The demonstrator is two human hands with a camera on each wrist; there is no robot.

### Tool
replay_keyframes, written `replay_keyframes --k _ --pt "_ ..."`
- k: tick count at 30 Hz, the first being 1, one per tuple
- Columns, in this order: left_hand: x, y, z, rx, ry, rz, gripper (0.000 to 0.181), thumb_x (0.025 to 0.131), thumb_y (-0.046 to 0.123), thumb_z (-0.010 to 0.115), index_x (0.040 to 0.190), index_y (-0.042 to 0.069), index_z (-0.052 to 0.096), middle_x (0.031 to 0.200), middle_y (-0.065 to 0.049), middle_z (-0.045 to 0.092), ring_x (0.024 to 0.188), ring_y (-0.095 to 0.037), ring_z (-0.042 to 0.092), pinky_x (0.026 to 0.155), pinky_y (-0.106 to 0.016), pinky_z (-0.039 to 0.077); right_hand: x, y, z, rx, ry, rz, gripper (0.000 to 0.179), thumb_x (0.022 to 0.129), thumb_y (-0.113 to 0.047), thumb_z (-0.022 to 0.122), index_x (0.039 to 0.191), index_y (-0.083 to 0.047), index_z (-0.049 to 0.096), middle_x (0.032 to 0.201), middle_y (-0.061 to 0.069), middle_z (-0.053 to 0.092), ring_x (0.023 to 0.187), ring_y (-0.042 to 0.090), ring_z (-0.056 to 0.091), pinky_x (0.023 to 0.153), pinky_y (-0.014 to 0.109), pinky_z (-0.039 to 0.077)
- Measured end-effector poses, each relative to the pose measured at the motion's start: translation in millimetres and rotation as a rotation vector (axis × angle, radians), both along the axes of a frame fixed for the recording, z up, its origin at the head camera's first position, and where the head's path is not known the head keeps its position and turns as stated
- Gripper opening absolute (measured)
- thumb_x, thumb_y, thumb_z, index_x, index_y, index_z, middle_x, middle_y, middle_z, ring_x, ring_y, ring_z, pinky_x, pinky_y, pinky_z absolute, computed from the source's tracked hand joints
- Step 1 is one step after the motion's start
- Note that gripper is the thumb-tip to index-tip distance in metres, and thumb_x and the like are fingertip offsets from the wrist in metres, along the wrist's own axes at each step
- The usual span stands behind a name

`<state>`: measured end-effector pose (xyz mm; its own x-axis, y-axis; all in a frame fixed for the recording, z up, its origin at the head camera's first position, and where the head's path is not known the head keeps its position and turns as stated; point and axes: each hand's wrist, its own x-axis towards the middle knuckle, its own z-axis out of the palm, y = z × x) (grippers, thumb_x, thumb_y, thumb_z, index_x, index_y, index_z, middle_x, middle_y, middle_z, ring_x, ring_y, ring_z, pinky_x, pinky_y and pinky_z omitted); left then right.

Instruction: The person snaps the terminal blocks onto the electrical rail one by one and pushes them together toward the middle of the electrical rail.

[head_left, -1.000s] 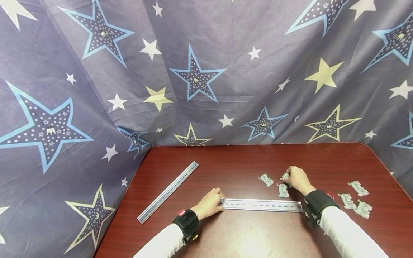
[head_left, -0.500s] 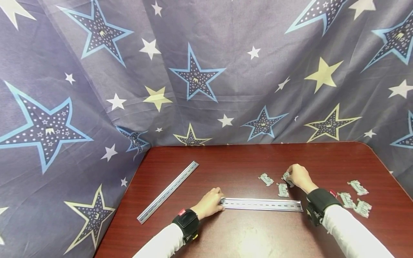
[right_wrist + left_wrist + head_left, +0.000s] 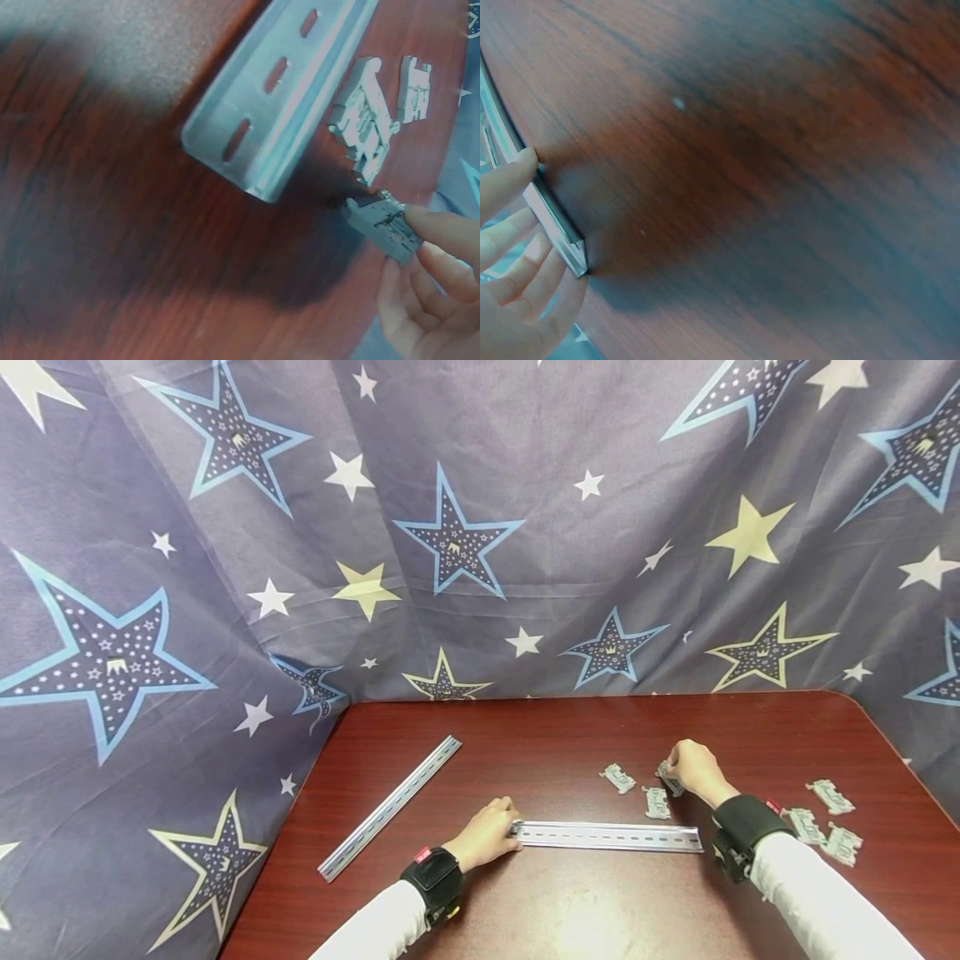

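Note:
A slotted metal DIN rail (image 3: 607, 837) lies across the table in front of the person. The left hand (image 3: 487, 833) grips its left end; in the left wrist view the thumb is on one edge and the fingers (image 3: 532, 277) are on the other. Beyond the rail's right end, the right hand (image 3: 697, 772) pinches a grey terminal block (image 3: 384, 225) between thumb and fingers, partly covering it. Two more terminal blocks lie close by: one terminal block (image 3: 657, 802) just behind the rail, another terminal block (image 3: 618, 778) farther left.
A second DIN rail (image 3: 390, 808) lies slanted on the left of the table. Several terminal blocks (image 3: 831, 797) lie at the right, near the right forearm. A star-patterned cloth (image 3: 525, 527) hangs behind the table (image 3: 525, 735) and along its left side.
The right hand has shifted slightly right and back, and the terminal block in it has tilted and shows more. The left hand and the rail have stayed in place.

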<state>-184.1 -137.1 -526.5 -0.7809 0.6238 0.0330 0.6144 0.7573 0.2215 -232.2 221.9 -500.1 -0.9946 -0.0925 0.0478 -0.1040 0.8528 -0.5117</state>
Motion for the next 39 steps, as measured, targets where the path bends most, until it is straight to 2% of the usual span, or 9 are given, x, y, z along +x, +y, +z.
replay_keyframes --k 5,12,19,24,29,34,39 --pt "-0.5 -0.2 0.0 0.006 0.004 -0.008 0.024 0.075 0.014 0.086 0.093 0.004 0.073 0.088 -0.004 0.059 0.083 -0.02 0.057 0.073 -0.028 0.048 0.7 -3 10.5 -0.008 0.01 -0.004 0.016 0.077 0.002 0.069 0.063 0.001 0.061 0.064 0.009 0.062 0.061 0.022 0.052 0.059 0.035 0.043" --pt "-0.1 0.1 1.2 0.004 0.005 -0.012 0.022 0.075 0.013 0.086 0.092 0.005 0.074 0.088 -0.005 0.061 0.083 -0.021 0.058 0.073 -0.028 0.048 4.9 -17 30.2 -0.07 0.036 -0.045 0.009 0.073 -0.002 0.069 0.069 0.004 0.063 0.072 0.018 0.067 0.066 0.03 0.06 0.065 0.044 0.049" --pt "0.1 0.4 1.8 0.009 0.002 -0.005 0.024 0.076 0.014 0.086 0.094 0.003 0.073 0.088 -0.005 0.059 0.083 -0.02 0.057 0.072 -0.028 0.048 10.6 -36 41.4 -0.125 -0.005 -0.071 0.008 0.073 -0.003 0.067 0.07 0.003 0.064 0.071 0.017 0.067 0.062 0.026 0.06 0.062 0.037 0.048" --pt "0.1 0.0 1.1 0.011 0.0 -0.002 0.024 0.076 0.013 0.086 0.094 0.003 0.073 0.088 -0.004 0.059 0.083 -0.02 0.057 0.071 -0.027 0.048 15.5 -50 45.9 -0.151 -0.013 -0.075 0.008 0.074 -0.003 0.067 0.071 0.003 0.065 0.073 0.018 0.069 0.058 0.026 0.065 0.064 0.037 0.052" --pt "0.2 -0.1 0.9 0.011 0.004 -0.004 0.024 0.076 0.014 0.086 0.094 0.003 0.073 0.087 -0.004 0.059 0.082 -0.019 0.056 0.071 -0.027 0.047 21.6 -64 49.8 -0.186 -0.044 -0.074 0.006 0.074 -0.002 0.067 0.073 0.004 0.065 0.069 0.015 0.069 0.052 0.018 0.064 0.059 0.033 0.05" --pt "0.6 -0.3 1.0 0.017 0.002 -0.003 0.024 0.076 0.013 0.086 0.094 0.003 0.073 0.087 -0.004 0.059 0.082 -0.019 0.056 0.071 -0.026 0.047 27.7 -77 46.1 -0.284 -0.113 -0.088 0.006 0.075 0.0 0.067 0.074 0.005 0.065 0.072 0.017 0.07 0.049 0.017 0.068 0.052 0.028 0.055" --pt "0.1 -0.3 0.3 0.02 0.005 -0.008 0.024 0.075 0.012 0.086 0.093 0.003 0.074 0.086 -0.004 0.058 0.081 -0.018 0.055 0.071 -0.026 0.046 34.7 -90 39.7 -0.363 -0.151 -0.096 0.005 0.076 0.002 0.065 0.075 0.007 0.064 0.074 0.019 0.07 0.05 0.02 0.07 0.053 0.033 0.059"
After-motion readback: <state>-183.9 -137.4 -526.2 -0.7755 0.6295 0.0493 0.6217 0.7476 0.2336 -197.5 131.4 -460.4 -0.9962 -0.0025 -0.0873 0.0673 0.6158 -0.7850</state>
